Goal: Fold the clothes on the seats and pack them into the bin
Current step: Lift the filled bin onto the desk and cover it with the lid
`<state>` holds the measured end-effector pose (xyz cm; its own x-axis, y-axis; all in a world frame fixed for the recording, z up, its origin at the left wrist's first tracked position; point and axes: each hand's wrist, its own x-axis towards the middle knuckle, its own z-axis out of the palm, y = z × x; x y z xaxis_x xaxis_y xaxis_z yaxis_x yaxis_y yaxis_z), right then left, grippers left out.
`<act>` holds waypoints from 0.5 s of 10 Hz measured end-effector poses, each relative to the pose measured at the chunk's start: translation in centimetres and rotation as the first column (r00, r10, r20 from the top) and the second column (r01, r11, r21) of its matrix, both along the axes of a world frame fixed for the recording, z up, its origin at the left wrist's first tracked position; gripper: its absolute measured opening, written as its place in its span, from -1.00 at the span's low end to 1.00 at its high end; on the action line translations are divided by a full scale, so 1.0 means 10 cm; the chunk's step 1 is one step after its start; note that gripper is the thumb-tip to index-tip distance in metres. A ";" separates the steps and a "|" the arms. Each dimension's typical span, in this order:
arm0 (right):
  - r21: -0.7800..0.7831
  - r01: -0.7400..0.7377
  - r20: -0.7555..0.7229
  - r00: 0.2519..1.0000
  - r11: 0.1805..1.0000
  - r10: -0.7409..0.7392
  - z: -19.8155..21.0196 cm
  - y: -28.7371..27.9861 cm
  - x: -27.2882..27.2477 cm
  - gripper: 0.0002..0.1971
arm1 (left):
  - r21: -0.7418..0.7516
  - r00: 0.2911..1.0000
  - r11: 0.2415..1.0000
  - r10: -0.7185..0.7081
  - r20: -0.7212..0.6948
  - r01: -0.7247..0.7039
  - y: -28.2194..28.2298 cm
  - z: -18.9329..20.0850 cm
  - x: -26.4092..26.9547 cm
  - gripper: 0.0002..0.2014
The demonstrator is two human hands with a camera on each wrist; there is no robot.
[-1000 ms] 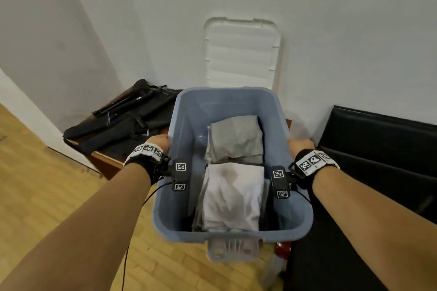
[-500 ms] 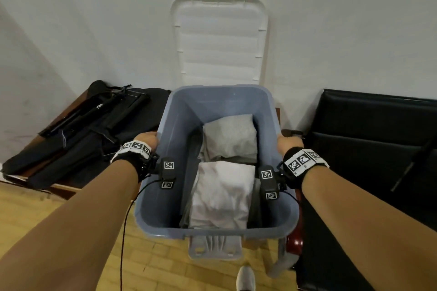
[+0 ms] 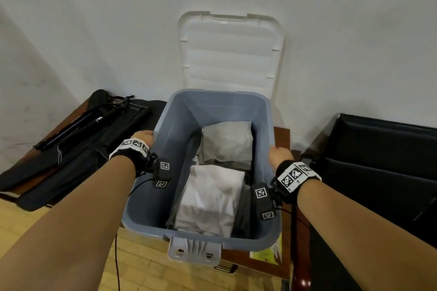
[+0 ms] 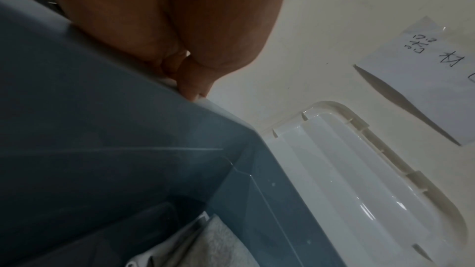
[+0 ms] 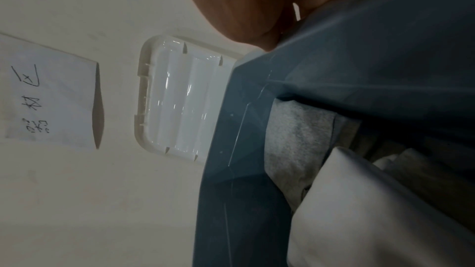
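A blue-grey plastic bin (image 3: 179, 125) sits in front of me over a wooden table edge. Inside lie a folded grey garment (image 3: 227, 142) at the far end and a folded white garment (image 3: 210, 198) nearer me, with darker cloth underneath. My left hand (image 3: 144, 138) grips the bin's left rim (image 4: 128, 72), thumb on top. My right hand (image 3: 280, 155) grips the right rim (image 5: 321, 27). The grey garment (image 5: 295, 139) and white garment (image 5: 372, 210) show in the right wrist view; the fingers under both rims are hidden.
The bin's white lid (image 3: 230, 54) leans upright on the wall behind it. Black bags (image 3: 78, 142) lie on the table at left. A black seat (image 3: 378, 172) stands at right. A paper sign (image 5: 46, 92) hangs on the wall. Wooden floor (image 3: 71, 262) lies below.
The bin, held in both hands, has travelled with me toward the wall and the lid; the view has shifted right and closer, with the bin now over the wooden table.
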<state>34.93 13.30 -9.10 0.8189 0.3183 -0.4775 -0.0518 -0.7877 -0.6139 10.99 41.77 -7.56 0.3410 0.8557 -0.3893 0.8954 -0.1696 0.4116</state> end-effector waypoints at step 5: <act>0.311 0.144 0.027 0.987 0.939 -0.161 1.25 1.18 1.35 -0.31 | -0.086 0.927 0.986 0.161 0.338 -0.140 1.14 1.14 1.23 -0.58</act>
